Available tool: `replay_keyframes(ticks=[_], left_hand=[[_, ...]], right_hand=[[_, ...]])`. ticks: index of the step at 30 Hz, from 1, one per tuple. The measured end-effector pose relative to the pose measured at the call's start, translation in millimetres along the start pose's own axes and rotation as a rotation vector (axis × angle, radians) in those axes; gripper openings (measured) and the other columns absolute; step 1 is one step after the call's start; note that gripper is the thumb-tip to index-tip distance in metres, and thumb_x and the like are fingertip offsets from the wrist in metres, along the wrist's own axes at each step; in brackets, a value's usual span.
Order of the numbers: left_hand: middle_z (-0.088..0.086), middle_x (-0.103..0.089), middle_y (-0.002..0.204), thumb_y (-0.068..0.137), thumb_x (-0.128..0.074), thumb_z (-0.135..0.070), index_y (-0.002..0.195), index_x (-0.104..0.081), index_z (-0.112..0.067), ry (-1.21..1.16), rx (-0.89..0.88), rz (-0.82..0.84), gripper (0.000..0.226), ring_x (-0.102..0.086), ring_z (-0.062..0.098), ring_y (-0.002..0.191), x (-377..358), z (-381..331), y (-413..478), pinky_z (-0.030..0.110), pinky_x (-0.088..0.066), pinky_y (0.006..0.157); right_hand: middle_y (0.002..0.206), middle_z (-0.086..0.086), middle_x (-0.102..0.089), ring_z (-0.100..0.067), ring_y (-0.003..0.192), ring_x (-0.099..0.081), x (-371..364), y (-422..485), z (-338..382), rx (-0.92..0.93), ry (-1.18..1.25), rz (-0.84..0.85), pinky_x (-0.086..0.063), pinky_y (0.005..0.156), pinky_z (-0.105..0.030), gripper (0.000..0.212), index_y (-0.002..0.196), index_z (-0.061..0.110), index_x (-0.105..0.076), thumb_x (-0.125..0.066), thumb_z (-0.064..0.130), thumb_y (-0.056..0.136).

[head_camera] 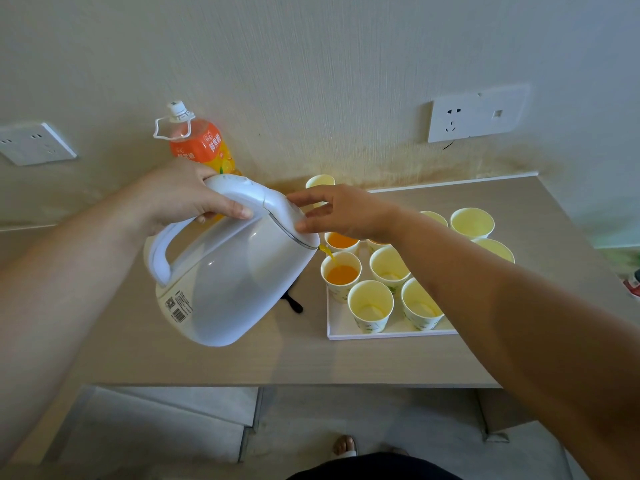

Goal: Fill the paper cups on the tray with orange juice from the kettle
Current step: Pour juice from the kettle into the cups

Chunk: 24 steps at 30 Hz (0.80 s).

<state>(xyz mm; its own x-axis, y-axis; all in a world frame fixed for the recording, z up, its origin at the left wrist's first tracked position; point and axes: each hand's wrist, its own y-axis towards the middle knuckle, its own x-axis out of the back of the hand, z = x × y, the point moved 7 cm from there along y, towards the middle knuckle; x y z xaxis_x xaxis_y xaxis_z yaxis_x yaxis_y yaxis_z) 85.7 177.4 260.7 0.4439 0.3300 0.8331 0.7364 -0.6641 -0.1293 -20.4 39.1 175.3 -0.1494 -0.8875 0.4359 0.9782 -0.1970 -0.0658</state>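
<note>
My left hand (187, 195) grips the handle of a white kettle (235, 282), which is tilted to the right. Orange juice streams from its spout into a paper cup (341, 273) at the left side of the white tray (381, 332). My right hand (346, 211) rests its fingers flat on the kettle's lid, fingers spread. Behind the pouring cup stands another cup with juice (343, 241). Empty cups (370, 303) fill the rest of the tray, several of them partly hidden by my right forearm.
An orange juice bottle (199, 143) stands behind the kettle against the wall. One lone cup (320, 181) sits at the back of the beige table (277, 362). A black cable end (294, 303) lies beside the tray. Wall sockets (474, 114) are mounted above the table.
</note>
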Motion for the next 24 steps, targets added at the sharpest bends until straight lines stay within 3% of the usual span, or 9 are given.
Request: replay_keyframes(ticks=[8,12,18,22,24], left_hand=[[0.008,-0.053,0.062,0.066,-0.084,-0.023,0.089,-0.066,0.003,0.009,-0.013,0.004,0.04,-0.046,0.018,0.056,-0.3,0.1,2.7,0.026,-0.035,0.056],[0.008,-0.054,0.064,0.065,-0.084,-0.024,0.088,-0.066,0.002,0.017,-0.015,-0.001,0.039,-0.047,0.018,0.057,-0.7,1.6,4.2,0.027,-0.035,0.057],[0.01,-0.056,0.066,0.051,-0.09,-0.032,0.089,-0.066,0.002,0.012,-0.016,0.033,0.056,-0.047,0.018,0.057,-2.6,1.7,3.9,0.028,-0.037,0.058],[0.007,-0.054,0.063,0.063,-0.087,-0.025,0.088,-0.066,0.002,0.011,-0.03,0.016,0.042,-0.047,0.018,0.057,-0.9,0.9,5.2,0.026,-0.037,0.057],[0.006,-0.055,0.063,0.058,-0.089,-0.029,0.087,-0.066,0.0,0.015,-0.035,0.018,0.047,-0.048,0.018,0.056,-0.6,0.3,5.5,0.026,-0.037,0.057]], right_hand=[[0.132,0.007,-0.056,-0.009,0.113,-0.058,0.9,-0.3,-0.8,-0.003,-0.004,-0.007,-0.041,0.096,-0.022,0.056,0.138,0.023,-0.049,-0.07,0.025,0.085],[0.121,0.011,-0.056,-0.006,0.108,-0.057,1.5,-1.3,-0.9,-0.018,-0.006,-0.005,-0.04,0.073,-0.01,0.055,0.137,0.025,-0.049,-0.069,0.026,0.086],[0.131,0.008,-0.056,-0.009,0.112,-0.058,0.7,-0.9,-3.0,-0.017,0.005,-0.001,-0.04,0.092,-0.021,0.056,0.137,0.024,-0.049,-0.07,0.025,0.085],[0.131,0.007,-0.056,-0.009,0.111,-0.058,2.0,-1.4,-1.7,-0.012,0.002,-0.002,-0.04,0.091,-0.02,0.056,0.138,0.024,-0.049,-0.07,0.025,0.085],[0.131,0.007,-0.056,-0.008,0.111,-0.058,1.9,-2.0,-1.1,-0.013,0.002,-0.001,-0.039,0.089,-0.02,0.056,0.138,0.024,-0.049,-0.069,0.025,0.086]])
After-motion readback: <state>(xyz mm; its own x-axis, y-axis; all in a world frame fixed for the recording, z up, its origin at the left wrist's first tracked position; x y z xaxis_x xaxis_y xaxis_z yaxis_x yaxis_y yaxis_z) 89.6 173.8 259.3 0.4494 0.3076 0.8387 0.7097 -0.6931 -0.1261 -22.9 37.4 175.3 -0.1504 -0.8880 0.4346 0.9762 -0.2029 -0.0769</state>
